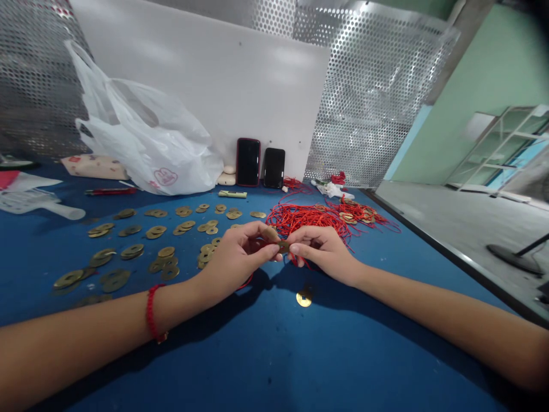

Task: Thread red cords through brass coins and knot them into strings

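Observation:
My left hand (244,249) is closed on a brass-coloured coin (283,246), pinched between thumb and fingers. A second coin (270,233) shows above its thumb, against the fingers. From the other side, my right hand (323,250) pinches the edge of the same coin between thumb and forefinger. A bit of red cord shows under the right fingers; whether it runs through the coin's hole is hidden. On the blue table (274,355), just below my hands, lies a shiny gold coin (304,298) with a square hole. Beyond my right hand is a tangled pile of red cords (306,220).
Several small groups of holed coins (162,264) cover the table's left side. Behind them stand a white plastic bag (146,143) and two phones (248,162) propped against a white board (206,74). More coins with red cords (364,214) lie near the right edge.

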